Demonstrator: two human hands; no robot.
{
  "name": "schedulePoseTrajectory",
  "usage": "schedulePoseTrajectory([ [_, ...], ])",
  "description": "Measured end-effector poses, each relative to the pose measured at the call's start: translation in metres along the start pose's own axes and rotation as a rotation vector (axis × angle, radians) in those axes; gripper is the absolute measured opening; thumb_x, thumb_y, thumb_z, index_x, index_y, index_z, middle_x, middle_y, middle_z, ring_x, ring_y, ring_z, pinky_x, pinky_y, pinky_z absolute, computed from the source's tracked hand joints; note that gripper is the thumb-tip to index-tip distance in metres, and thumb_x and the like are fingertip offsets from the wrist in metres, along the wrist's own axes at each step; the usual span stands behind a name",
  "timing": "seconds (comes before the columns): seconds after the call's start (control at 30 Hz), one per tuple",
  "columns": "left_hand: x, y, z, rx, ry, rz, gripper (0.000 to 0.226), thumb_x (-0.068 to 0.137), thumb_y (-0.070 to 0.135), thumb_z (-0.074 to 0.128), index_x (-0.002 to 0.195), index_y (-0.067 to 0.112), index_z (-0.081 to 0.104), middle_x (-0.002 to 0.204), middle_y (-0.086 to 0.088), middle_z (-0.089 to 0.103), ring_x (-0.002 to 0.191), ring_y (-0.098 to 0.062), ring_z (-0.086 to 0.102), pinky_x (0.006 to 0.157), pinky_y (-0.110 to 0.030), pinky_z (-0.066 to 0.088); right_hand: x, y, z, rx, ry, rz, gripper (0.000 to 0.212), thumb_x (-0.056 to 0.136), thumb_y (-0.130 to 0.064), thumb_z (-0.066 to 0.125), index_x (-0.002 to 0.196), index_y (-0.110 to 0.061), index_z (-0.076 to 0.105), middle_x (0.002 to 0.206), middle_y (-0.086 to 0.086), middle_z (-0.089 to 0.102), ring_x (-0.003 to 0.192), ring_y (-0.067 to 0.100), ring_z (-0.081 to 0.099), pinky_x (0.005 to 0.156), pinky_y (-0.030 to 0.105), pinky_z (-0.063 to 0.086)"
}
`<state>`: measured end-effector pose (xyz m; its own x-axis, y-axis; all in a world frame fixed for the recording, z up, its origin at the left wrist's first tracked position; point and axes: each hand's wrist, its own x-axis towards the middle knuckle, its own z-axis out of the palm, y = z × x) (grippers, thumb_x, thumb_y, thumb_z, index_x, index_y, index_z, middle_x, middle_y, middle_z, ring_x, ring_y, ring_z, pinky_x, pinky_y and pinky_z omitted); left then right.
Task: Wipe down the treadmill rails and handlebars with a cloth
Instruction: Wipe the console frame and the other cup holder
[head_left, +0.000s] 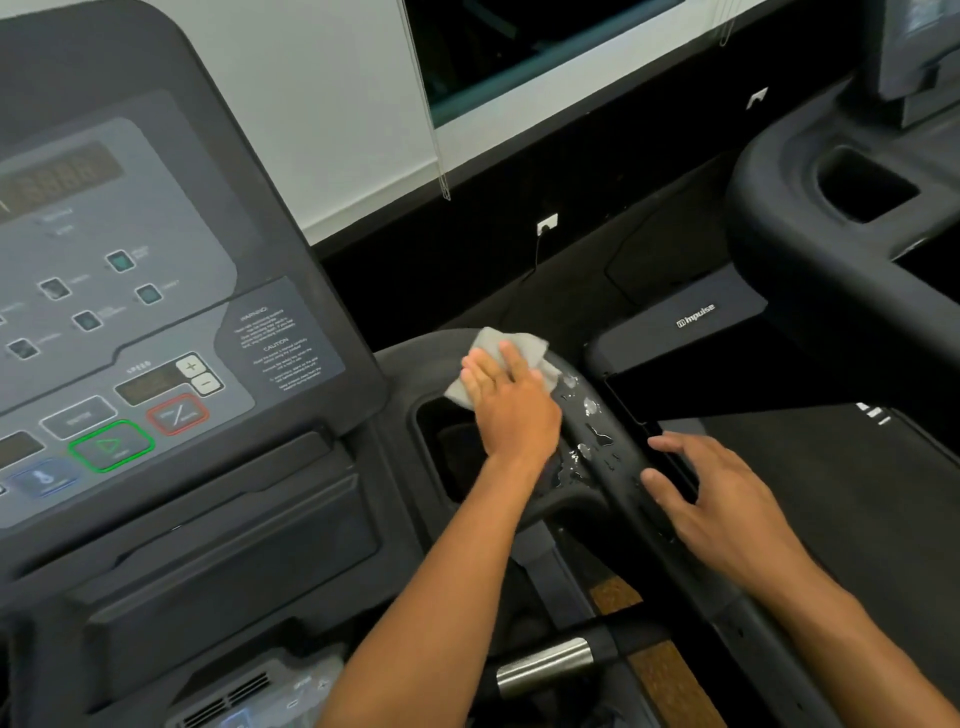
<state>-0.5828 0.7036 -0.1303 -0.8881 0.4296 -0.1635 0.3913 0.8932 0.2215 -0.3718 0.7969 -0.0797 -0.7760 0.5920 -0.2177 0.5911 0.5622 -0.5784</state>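
A grey cloth (524, 347) lies on the top curve of the black treadmill handlebar (618, 452). My left hand (511, 405) presses flat on the cloth, fingers pointing away from me. Wet droplets (589, 415) glisten on the rail just right of that hand. My right hand (727, 506) hovers over the lower part of the same rail, fingers spread, holding nothing. A metal-sleeved grip (545, 665) crosses below my arms.
The treadmill console (130, 322) with its buttons and displays fills the left side. A cup holder recess (452, 452) sits beside the rail. A neighbouring treadmill (831, 249) stands to the right, its belt (841, 499) under my right hand. The wall and floor lie beyond.
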Motion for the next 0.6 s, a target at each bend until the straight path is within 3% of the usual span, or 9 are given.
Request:
schedulePoseTrajectory([
  [0.1, -0.014, 0.006, 0.01, -0.077, 0.033, 0.198, 0.059, 0.113, 0.031, 0.024, 0.167, 0.012, 0.009, 0.168, -0.034, -0.007, 0.158, -0.046, -0.01, 0.13, -0.052, -0.007, 0.0, -0.002, 0.002, -0.004, -0.012, -0.001, 0.044, 0.095, -0.043, 0.061, 0.137, -0.032, 0.055, 0.143, -0.006, 0.054, 0.134, 0.018, 0.048, 0.111, 0.045, 0.041],
  [0.17, -0.002, -0.012, 0.008, -0.099, 0.084, 0.182, 0.059, 0.113, 0.03, 0.024, 0.167, 0.013, 0.008, 0.172, -0.024, -0.01, 0.16, -0.038, -0.014, 0.131, -0.049, -0.005, -0.001, -0.005, 0.003, 0.002, -0.011, -0.011, 0.044, 0.095, -0.044, 0.061, 0.137, -0.032, 0.055, 0.143, -0.007, 0.054, 0.134, 0.017, 0.048, 0.111, 0.045, 0.041],
  [0.33, 0.052, -0.066, -0.026, -0.225, 0.211, -0.332, 0.074, 0.109, 0.043, 0.028, 0.165, 0.004, 0.001, 0.172, -0.022, -0.013, 0.161, -0.036, -0.01, 0.131, -0.05, 0.001, -0.007, -0.002, -0.002, -0.007, 0.005, -0.012, 0.043, 0.095, -0.043, 0.061, 0.136, -0.03, 0.056, 0.143, -0.006, 0.055, 0.134, 0.019, 0.048, 0.111, 0.044, 0.04],
  [0.43, 0.063, -0.069, -0.041, -0.343, 0.175, -0.499, 0.077, 0.109, 0.05, 0.028, 0.166, 0.005, 0.003, 0.173, -0.02, -0.01, 0.161, -0.035, 0.001, 0.128, -0.05, 0.014, -0.013, 0.006, -0.008, -0.011, 0.014, 0.006, 0.043, 0.095, -0.043, 0.06, 0.136, -0.031, 0.056, 0.144, -0.006, 0.054, 0.135, 0.018, 0.047, 0.111, 0.043, 0.04],
  [0.5, 0.065, -0.056, -0.038, -0.306, 0.165, -0.466, 0.065, 0.111, 0.046, 0.026, 0.166, 0.015, 0.015, 0.173, -0.022, -0.007, 0.16, -0.041, -0.003, 0.127, -0.054, 0.007, -0.016, 0.009, -0.011, 0.0, 0.019, 0.024, 0.044, 0.096, -0.043, 0.06, 0.138, -0.031, 0.054, 0.145, -0.006, 0.053, 0.135, 0.018, 0.046, 0.111, 0.043, 0.039],
  [0.6, 0.056, -0.024, -0.017, -0.15, 0.137, -0.205, 0.06, 0.11, 0.036, 0.028, 0.166, 0.019, 0.016, 0.173, -0.022, -0.004, 0.157, -0.048, -0.011, 0.128, -0.06, -0.006, -0.016, 0.009, -0.01, 0.012, 0.023, 0.031, 0.045, 0.097, -0.043, 0.059, 0.139, -0.03, 0.053, 0.143, -0.004, 0.054, 0.135, 0.018, 0.046, 0.109, 0.041, 0.04],
])
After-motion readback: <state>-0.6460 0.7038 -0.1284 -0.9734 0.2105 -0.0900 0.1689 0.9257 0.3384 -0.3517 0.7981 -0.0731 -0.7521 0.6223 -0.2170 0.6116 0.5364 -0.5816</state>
